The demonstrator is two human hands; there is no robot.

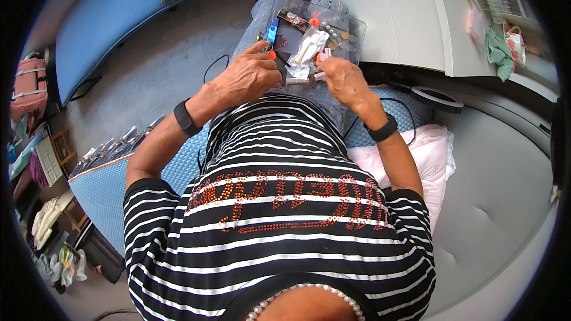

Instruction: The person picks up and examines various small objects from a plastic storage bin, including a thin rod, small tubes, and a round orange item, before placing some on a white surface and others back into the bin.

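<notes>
A clear plastic tray (360, 31) rests on my lap, filled with small odds and ends. My left hand (254, 70) is over its left side, fingers bent and closed close to a blue stick-shaped item (272, 31); what they grip is hidden. At the tray's near right, my right hand (346, 81) pinches among small pink and orange pieces, too small to make out. Between the hands lies a crumpled white wrapper (313, 44). Farther in are a dark flower-patterned case (293, 19), a string of pearly beads (327, 27) and several coins (344, 35).
I sit on a bed with a light-blue quilted cover (113, 193). A pale cabinet (380, 24) stands at the far right. To the left is a blue padded bench (113, 18). Pink bedding (425, 160) and a grey padded headboard (493, 202) are at my right. A dark cable (410, 116) loops beside me.
</notes>
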